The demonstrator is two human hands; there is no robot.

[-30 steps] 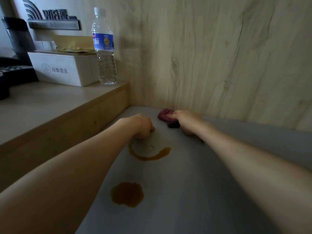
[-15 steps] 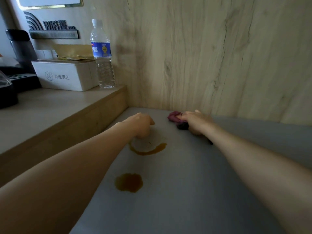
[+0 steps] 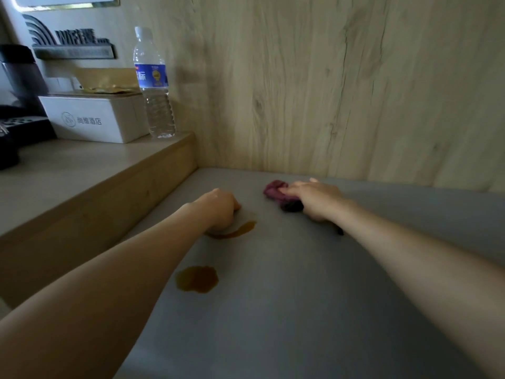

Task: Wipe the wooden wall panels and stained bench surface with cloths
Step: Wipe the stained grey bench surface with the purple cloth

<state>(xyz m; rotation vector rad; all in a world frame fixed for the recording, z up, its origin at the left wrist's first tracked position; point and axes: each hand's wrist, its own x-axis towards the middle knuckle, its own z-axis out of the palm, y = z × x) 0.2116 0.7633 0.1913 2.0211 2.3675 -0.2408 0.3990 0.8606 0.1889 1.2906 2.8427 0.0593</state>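
Near the middle of the frame, on the grey bench surface [image 3: 300, 296], the left hand [image 3: 222, 212] sat curled over the far brown stain [image 3: 235, 232]. Whether a cloth was bunched beneath it could not be told; only a pale, smeared patch showed at its edge. Compared with a second earlier, that stain had shrunk: its ring had been nearly a full loop then, and at this moment only a short arc curved out from under the wrist toward the right. I judged that the left hand's rubbing was lifting the mark, though a streak remained.

Right of centre, the right hand [image 3: 314, 198] pressed down on a purple cloth [image 3: 276, 191], fingers laid fairly flat over it with the thumb tucked at its side, a darker fold of the cloth showing under the palm. It lay close to the foot of the wooden wall panels [image 3: 341, 91] that filled the upper right of the frame, and had drifted slightly rightward along that edge over the last second.

Lower in the frame, the nearer stain [image 3: 197, 279] was a whole, untouched blot, so the bench was only partly done.

At the upper left, on the raised wooden ledge [image 3: 82, 170], a water bottle [image 3: 154, 86] stood upright beside a white box [image 3: 93, 119], well apart from both hands.
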